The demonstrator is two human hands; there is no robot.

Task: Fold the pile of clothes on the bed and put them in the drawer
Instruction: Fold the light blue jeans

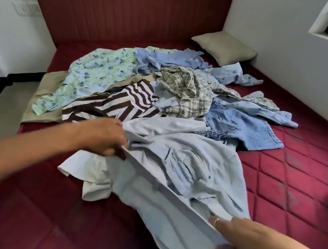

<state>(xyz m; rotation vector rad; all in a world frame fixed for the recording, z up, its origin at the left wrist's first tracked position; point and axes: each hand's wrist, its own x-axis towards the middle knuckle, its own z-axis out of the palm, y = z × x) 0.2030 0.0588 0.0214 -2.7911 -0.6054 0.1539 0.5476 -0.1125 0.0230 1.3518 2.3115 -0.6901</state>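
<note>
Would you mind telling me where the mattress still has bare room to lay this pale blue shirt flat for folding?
Bare mattress lies right of the pale blue shirt and denim jeans, toward the wall. Another bare strip runs along the near edge, below the left hand. The middle is crowded: striped top, plaid shirt, floral shirt. The right hand also grips the shirt.

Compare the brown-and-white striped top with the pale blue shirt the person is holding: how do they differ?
The striped top has bold brown-and-white stripes; the pale blue shirt is plain. The striped top lies untouched in the pile; the pale blue shirt is gripped by the left hand and right hand. Both are unfolded.
</note>
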